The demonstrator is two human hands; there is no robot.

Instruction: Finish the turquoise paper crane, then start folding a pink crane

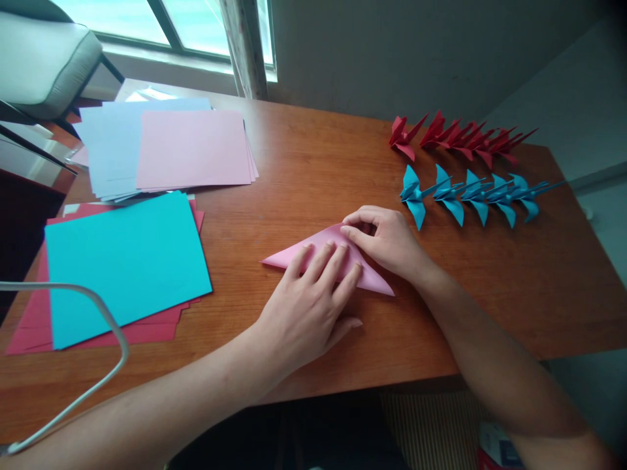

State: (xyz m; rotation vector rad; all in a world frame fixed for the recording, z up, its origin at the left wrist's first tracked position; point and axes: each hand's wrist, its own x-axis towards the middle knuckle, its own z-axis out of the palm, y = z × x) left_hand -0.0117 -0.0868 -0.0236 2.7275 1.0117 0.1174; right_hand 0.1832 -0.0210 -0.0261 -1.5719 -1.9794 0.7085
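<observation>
A pink sheet of paper (375, 281), folded to a triangle, lies on the wooden table in front of me. My left hand (313, 300) rests flat on it, fingers spread across the middle and the thumb off the paper on the wood. At the top corner of the triangle, my right hand (385, 238) pinches the paper between thumb and curled forefinger. One long point of the triangle reaches out left of my fingers, the other toward the lower right. Part of the paper is hidden under my left fingers.
Red origami cranes (460, 137) stand in a row at the back right, with blue origami cranes (465, 192) in front of them. Pale pink sheets (196, 147), light blue sheets (112, 143), a turquoise sheet (127, 267) and red sheets (32, 326) lie left. A white cable (105, 313) curves nearby.
</observation>
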